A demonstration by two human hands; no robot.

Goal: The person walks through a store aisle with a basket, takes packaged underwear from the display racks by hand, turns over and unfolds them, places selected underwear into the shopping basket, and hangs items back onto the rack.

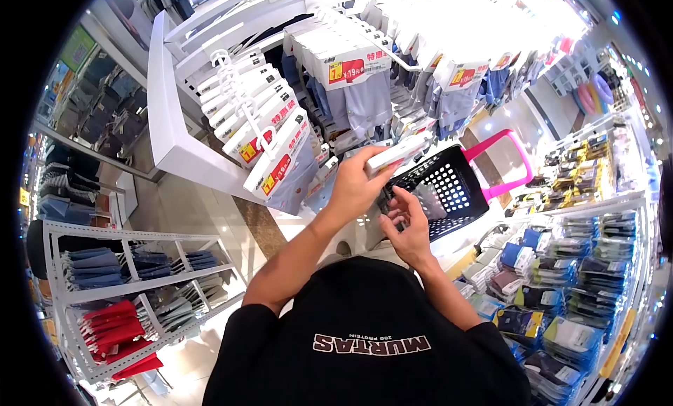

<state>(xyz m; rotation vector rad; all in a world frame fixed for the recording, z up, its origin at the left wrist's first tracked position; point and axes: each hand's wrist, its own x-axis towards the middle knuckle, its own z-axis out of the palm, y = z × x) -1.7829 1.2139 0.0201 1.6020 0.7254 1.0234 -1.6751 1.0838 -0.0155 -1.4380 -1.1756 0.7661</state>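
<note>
The white-edged pack is in the left hand, in front of a white display rack, which is the largest thing in view; the rack's upper right is washed out by glare, so the goods there are hard to make out. The person's black shirt fills the lower middle and hides much of the floor. At lower left, a white shelf unit holds folded clothes, its outer side cut off by the dark lens border. At right, packaged goods lie in rows, their small print unreadable. Carded garments hang overlapping along the rack, so most show only their card edges. A black basket with a pink handle is just beyond the right hand; something greyish inside is too unclear to name. The left hand has its fingers closed around the pack's near end, covering part of it, and the printing cannot be read. The right hand, near the basket, has its fingers half curled and parted, with nothing visible between them; whether they touch the basket, I cannot tell.
</note>
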